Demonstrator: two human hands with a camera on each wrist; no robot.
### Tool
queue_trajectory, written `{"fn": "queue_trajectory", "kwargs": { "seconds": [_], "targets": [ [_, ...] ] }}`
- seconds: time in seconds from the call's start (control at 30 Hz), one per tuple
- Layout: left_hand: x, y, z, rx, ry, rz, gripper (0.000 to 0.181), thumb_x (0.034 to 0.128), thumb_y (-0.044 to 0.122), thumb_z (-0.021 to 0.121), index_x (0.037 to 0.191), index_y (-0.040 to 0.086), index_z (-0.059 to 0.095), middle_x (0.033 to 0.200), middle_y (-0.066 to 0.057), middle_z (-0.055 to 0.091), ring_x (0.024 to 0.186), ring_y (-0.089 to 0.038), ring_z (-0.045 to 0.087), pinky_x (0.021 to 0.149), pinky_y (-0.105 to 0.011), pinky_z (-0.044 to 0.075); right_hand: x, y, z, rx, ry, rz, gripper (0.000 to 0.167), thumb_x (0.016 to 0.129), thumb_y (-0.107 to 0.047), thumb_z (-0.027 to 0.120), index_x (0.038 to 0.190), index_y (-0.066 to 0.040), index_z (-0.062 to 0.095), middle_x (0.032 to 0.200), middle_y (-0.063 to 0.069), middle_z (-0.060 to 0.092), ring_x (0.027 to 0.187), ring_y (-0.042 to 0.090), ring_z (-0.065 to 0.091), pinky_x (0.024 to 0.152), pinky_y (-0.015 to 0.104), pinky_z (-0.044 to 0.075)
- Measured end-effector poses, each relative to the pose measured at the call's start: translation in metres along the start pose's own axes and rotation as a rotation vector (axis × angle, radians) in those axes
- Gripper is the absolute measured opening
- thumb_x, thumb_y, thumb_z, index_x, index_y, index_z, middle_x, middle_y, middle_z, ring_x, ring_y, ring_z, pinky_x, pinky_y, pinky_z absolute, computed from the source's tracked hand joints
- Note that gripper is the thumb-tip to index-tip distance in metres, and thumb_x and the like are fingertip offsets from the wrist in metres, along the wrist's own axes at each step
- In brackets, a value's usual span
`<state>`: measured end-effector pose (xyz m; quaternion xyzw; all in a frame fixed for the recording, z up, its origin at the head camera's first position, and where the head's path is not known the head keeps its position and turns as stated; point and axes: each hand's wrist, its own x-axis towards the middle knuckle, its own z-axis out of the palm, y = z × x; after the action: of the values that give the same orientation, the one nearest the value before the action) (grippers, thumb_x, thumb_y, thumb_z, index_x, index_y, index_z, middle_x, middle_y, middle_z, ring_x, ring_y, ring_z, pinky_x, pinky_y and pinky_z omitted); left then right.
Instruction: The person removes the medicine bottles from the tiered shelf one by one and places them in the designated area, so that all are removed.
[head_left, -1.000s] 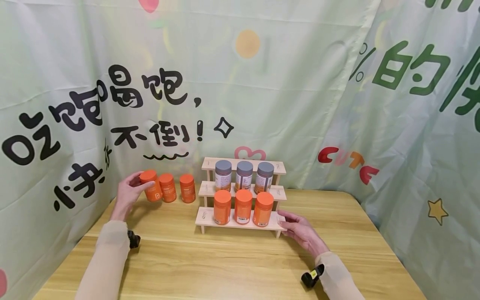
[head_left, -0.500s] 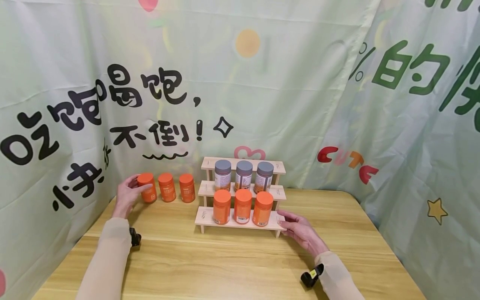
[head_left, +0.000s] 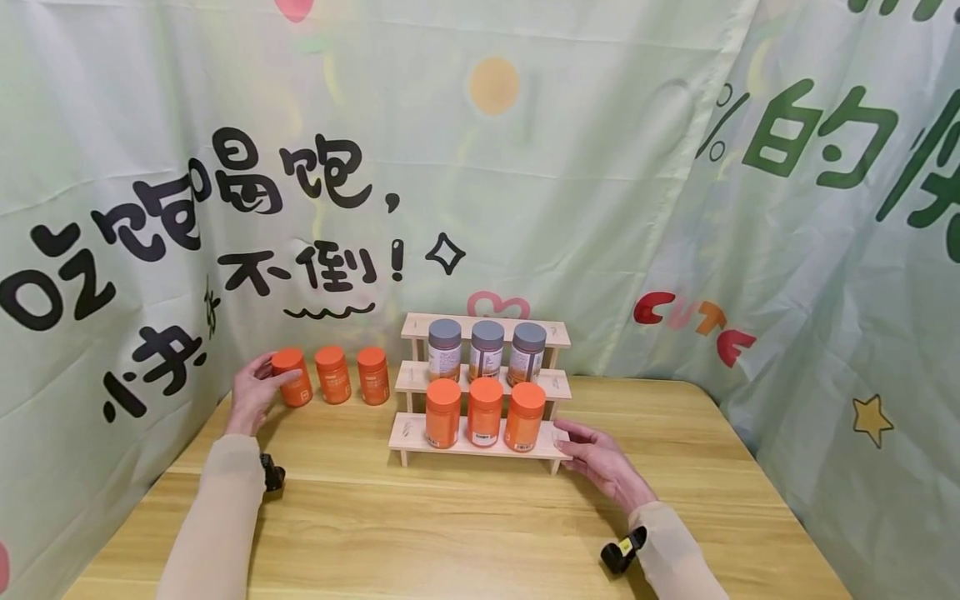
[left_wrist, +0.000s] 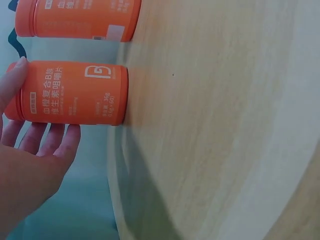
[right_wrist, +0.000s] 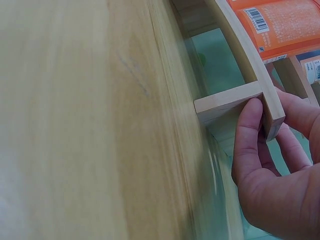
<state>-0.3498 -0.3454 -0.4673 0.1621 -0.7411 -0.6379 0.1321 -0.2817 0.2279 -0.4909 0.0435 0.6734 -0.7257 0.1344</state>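
In the head view, my left hand [head_left: 253, 393] holds the leftmost of three orange jars on the table, this orange jar [head_left: 293, 383] standing upright. The left wrist view has the thumb over its lid end and the fingers [left_wrist: 65, 145] along the other side. Two more orange jars, a middle one [head_left: 334, 379] and a right one [head_left: 374, 379], stand beside it, apart. My right hand [head_left: 603, 462] pinches the right end of the lowest step of a wooden tiered display stand [head_left: 558, 387]. In the right wrist view, the thumb [right_wrist: 250, 130] lies under the board near the leg.
Three orange jars [head_left: 485, 414] stand on the lowest step. Three grey-lidded jars [head_left: 487, 358] stand in a row behind them on the stand. A printed cloth curtain [head_left: 585, 167] closes off the back and sides of the wooden table [head_left: 420, 533].
My left hand has moved the leftmost orange jar a little to the left, widening its gap from the middle jar. The right hand has stayed at the stand.
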Motion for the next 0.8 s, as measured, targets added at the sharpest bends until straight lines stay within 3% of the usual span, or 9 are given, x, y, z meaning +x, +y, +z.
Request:
{"fn": "queue_trajectory", "kwargs": {
  "seconds": [0.43,0.7,0.8],
  "targets": [
    [0.003,-0.001,0.0,0.025,0.005,-0.003,0.08,0.0884,0.022,0.074,0.154,0.013,0.03,0.157,-0.014,0.034,0.143,-0.032,0.036,0.117,-0.044,0.032,-0.002,-0.001,-0.001,-0.006,-0.01,-0.013,0.057,0.091,-0.006,0.068,0.143,0.001,0.046,0.111,0.003,0.063,0.083,0.01,0.064,0.069,0.023,0.053],
    [0.001,0.004,-0.002,0.04,-0.022,-0.011,0.085,0.0879,0.023,0.075,0.156,0.014,0.025,0.159,-0.015,0.029,0.145,-0.034,0.032,0.117,-0.047,0.03,0.0,0.0,0.0,-0.001,0.005,-0.004,0.056,0.089,-0.005,0.069,0.142,-0.001,0.049,0.116,0.003,0.062,0.081,0.011,0.064,0.068,0.023,0.054],
    [-0.003,0.011,-0.002,-0.007,0.017,-0.001,0.083,0.0874,0.026,0.075,0.155,0.015,0.028,0.159,-0.013,0.031,0.145,-0.031,0.032,0.118,-0.044,0.03,0.0,0.0,0.0,-0.003,0.003,-0.005,0.056,0.089,-0.005,0.069,0.142,0.0,0.049,0.116,0.004,0.062,0.08,0.011,0.064,0.068,0.024,0.054]
  ]
}}
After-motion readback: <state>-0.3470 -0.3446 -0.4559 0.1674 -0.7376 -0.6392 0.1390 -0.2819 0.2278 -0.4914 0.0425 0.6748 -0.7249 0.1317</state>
